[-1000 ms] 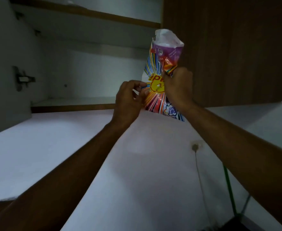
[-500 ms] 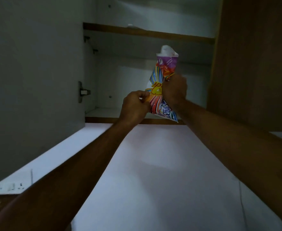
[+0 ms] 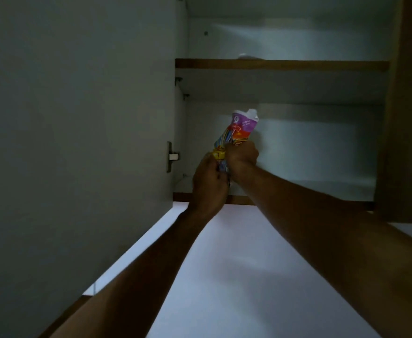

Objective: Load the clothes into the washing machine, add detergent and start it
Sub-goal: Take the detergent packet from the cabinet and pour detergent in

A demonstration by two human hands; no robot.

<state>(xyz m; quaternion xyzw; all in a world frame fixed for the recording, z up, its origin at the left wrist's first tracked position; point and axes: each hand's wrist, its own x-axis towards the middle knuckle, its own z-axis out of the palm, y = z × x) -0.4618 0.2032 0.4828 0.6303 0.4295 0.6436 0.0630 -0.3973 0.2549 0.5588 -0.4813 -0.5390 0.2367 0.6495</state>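
Observation:
A colourful detergent packet (image 3: 240, 129), purple at its torn white top, is held up in front of an open wall cabinet. My right hand (image 3: 241, 159) grips the packet around its middle. Just below and to the left, my left hand (image 3: 208, 184) holds the packet's lower part, fingers curled round it. The bottom of the packet is hidden between my hands. No washing machine or clothes are in view.
The cabinet's white door (image 3: 78, 118) stands open on the left, with a hinge (image 3: 172, 156) at its edge. A brown-edged shelf (image 3: 280, 64) divides the cabinet, with a small pale object on it. A brown closed door (image 3: 409, 118) is at the right. White wall lies below.
The view has tilted up and left, so the cabinet interior fills more of the frame. Both hands have closed in tighter on the packet, squeezing it narrower.

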